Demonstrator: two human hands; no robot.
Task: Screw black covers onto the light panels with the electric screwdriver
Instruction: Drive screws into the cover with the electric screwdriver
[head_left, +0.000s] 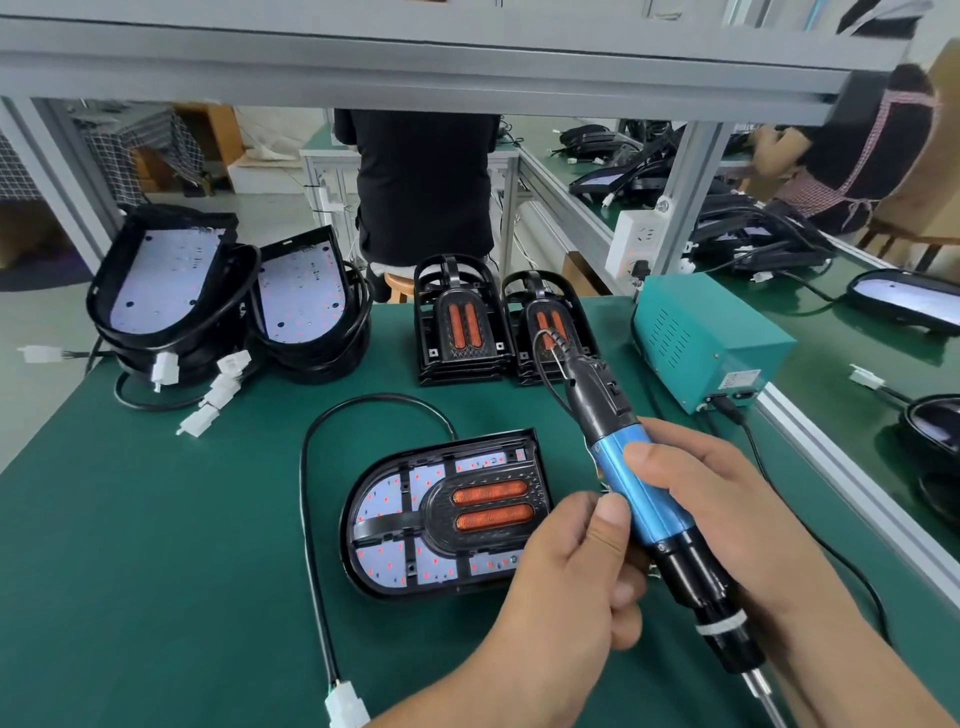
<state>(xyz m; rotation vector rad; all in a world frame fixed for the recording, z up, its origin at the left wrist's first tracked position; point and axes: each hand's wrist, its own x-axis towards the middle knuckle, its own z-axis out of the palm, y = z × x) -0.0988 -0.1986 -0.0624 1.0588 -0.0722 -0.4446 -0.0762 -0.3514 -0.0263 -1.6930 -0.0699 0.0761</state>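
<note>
I'm gripping the electric screwdriver (649, 504) with both hands: right hand (737, 525) wrapping its blue body, left hand (566, 587) pinching it. The black cover (483, 512) is sitting on the light panel (384, 519) to the left.

Teal pwr box (711, 343) far rt; person in black (423, 182) behind.

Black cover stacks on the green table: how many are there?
2. One stack stands at the back centre; the other is just right of it, partly behind the screwdriver. A single cover also lies on the near panel. Their lower covers are mostly hidden.
</note>
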